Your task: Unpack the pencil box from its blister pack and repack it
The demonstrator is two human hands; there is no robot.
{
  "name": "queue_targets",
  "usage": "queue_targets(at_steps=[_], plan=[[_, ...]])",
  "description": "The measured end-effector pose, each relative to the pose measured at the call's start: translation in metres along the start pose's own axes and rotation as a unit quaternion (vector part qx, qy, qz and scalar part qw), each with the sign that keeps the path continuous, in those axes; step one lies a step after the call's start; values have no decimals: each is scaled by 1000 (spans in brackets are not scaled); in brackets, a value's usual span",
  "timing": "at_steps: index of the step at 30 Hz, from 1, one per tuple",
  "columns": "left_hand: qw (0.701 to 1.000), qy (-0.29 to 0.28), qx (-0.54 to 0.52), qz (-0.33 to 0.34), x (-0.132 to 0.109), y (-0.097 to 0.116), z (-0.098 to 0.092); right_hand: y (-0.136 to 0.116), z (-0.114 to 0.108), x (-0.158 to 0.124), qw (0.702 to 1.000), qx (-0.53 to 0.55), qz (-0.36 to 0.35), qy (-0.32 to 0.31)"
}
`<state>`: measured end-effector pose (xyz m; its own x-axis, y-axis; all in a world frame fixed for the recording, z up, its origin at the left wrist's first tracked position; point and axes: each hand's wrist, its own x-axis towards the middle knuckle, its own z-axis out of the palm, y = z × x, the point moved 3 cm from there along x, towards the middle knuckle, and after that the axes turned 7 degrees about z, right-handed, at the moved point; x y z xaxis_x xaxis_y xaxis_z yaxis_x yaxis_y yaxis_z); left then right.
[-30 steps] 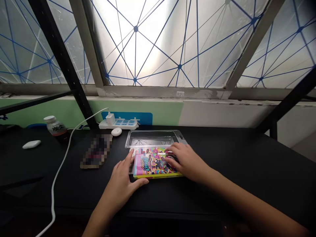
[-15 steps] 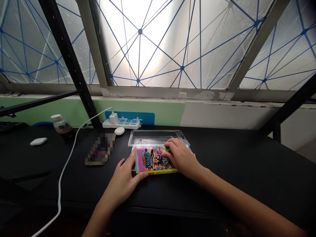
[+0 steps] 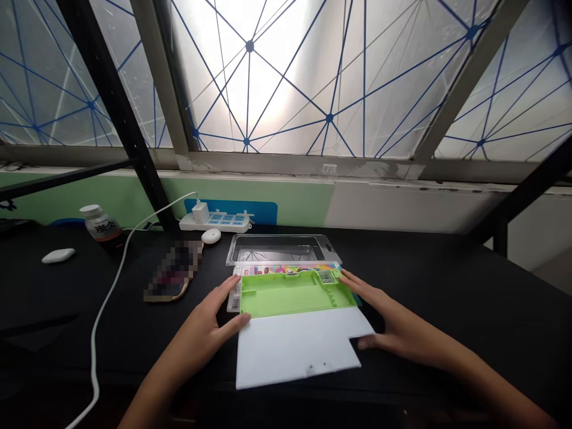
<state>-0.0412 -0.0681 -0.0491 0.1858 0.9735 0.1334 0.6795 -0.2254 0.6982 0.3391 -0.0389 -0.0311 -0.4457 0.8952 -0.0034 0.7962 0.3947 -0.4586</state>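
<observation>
A pencil case (image 3: 286,294) lies open on the black desk, its green inner tray showing with nothing loose in it. The white inside of its lid (image 3: 286,351) is folded down toward me, with a notch at the right edge. My left hand (image 3: 214,316) grips the left end, fingertips at the back corner and thumb at the front corner of the tray. Around the right end is my right hand (image 3: 379,310), its fingers at the tray's back corner and its thumb beside the lid's notch. Printed card packaging (image 3: 235,298) shows partly beneath the case.
Behind the case lies a clear plastic shell (image 3: 328,247). A phone (image 3: 179,274), partly blurred, rests to the left, near a white round case (image 3: 211,236) and a power strip (image 3: 227,222). Farther left are a bottle (image 3: 100,223), a white mouse-like object (image 3: 58,256) and a white cable (image 3: 96,322).
The colourful printed lid has swung open toward me, baring the green tray. My right hand has moved from the top of the case to its right end.
</observation>
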Motion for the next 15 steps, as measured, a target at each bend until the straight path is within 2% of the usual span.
queue_targets(at_steps=[3, 7, 11, 15], plan=[[1000, 1, -1, -6, -1, -1, 1, 15, 11, 5, 999, 41, 30, 13], [1000, 1, -24, 11, -3, -1, 1, 7, 11, 12, 994, 77, 51, 64], [994, 17, -102, 31, -4, -1, 0, 3, 7, 15, 985, 118, 94, 80], [995, 15, -94, 31, -4, -1, 1, 8, 14, 12, 988, 80, 65, 114]])
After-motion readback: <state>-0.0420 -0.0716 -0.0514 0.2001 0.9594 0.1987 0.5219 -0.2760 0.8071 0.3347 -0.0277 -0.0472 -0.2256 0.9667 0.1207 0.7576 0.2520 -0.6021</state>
